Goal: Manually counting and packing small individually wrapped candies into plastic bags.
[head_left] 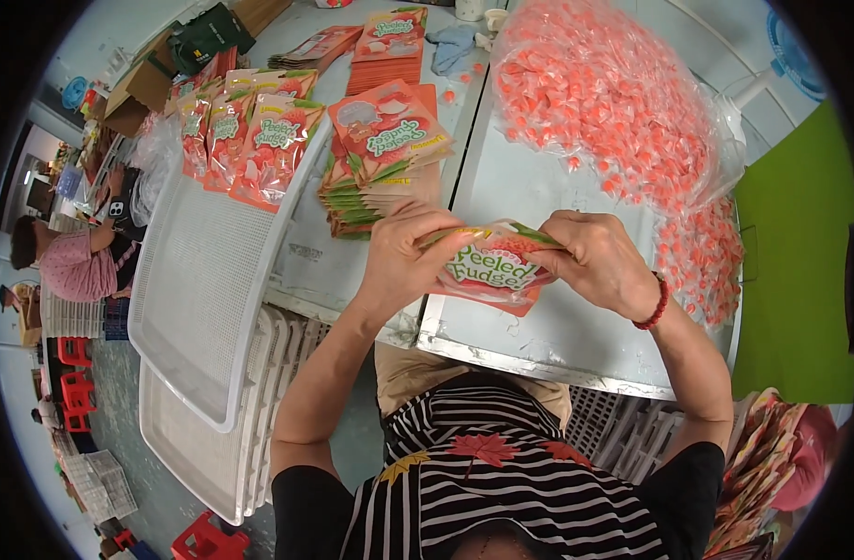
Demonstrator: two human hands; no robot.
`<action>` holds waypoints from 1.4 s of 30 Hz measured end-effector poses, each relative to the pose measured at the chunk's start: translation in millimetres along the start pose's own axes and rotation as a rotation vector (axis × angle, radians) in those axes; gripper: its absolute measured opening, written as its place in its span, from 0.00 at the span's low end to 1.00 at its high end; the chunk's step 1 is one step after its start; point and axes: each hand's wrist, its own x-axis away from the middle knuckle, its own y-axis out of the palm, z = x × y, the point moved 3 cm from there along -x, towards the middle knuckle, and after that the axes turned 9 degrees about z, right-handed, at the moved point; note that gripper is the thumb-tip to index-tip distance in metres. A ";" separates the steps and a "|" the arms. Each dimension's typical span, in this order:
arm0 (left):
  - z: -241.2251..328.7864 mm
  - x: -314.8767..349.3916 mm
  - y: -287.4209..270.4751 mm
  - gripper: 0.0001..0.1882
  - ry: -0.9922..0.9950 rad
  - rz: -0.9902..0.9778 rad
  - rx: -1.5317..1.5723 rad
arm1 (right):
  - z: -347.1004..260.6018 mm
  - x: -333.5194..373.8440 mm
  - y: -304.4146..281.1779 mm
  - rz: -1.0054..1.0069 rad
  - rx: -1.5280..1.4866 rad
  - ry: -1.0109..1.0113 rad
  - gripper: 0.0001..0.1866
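Between my two hands is a red and pink candy pouch, held by its top corners above the near edge of the table. My left hand pinches the left corner, thumb along the top edge. My right hand, with a red bead bracelet at the wrist, grips the right corner. How far the pouch's mouth is parted I cannot tell. Just beyond my left hand lies a fanned stack of flat pouches. A big heap of wrapped red candies, partly under clear plastic, covers the table's right side.
White mesh trays are stacked at the left, the top one bearing several filled pouches. More flat pouches and a blue cloth lie at the back. A green panel stands right. Another person is far left.
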 end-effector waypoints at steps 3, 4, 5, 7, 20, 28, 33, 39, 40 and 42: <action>-2.0 -1.1 -1.8 0.05 -0.273 0.006 0.190 | -1.5 -4.0 1.1 0.028 0.005 0.043 0.08; -4.0 -0.2 -1.4 0.05 -0.268 0.011 0.188 | -1.1 -5.2 1.5 0.030 0.006 0.037 0.08; -11.1 3.2 -1.3 0.10 -0.328 0.045 0.231 | 1.3 -6.8 2.6 0.042 -0.026 0.062 0.08; -19.2 6.3 -0.1 0.17 -0.384 0.089 0.270 | 5.8 -9.4 4.2 0.054 -0.059 0.076 0.09; -57.5 56.6 57.9 0.49 -0.060 0.578 -0.132 | -21.7 -30.5 69.2 0.200 -0.770 0.613 0.08; -91.8 55.4 -87.6 0.19 -0.225 0.843 0.107 | -53.9 -42.6 74.3 -0.019 -0.971 0.329 0.12; -146.2 12.7 -212.3 0.24 -0.114 1.120 -0.420 | 10.6 -12.3 113.8 -0.030 -0.891 0.586 0.10; -269.8 -15.4 -300.0 0.27 -0.264 1.266 -0.544 | 36.9 25.6 130.7 0.005 -0.874 0.813 0.11; -287.6 -23.2 -305.1 0.29 -0.250 1.192 -0.696 | 39.2 29.0 130.8 -0.003 -0.876 0.805 0.11; -308.9 -48.7 -304.2 0.33 -0.304 1.021 -0.848 | 48.9 36.0 130.8 0.077 -0.888 0.890 0.12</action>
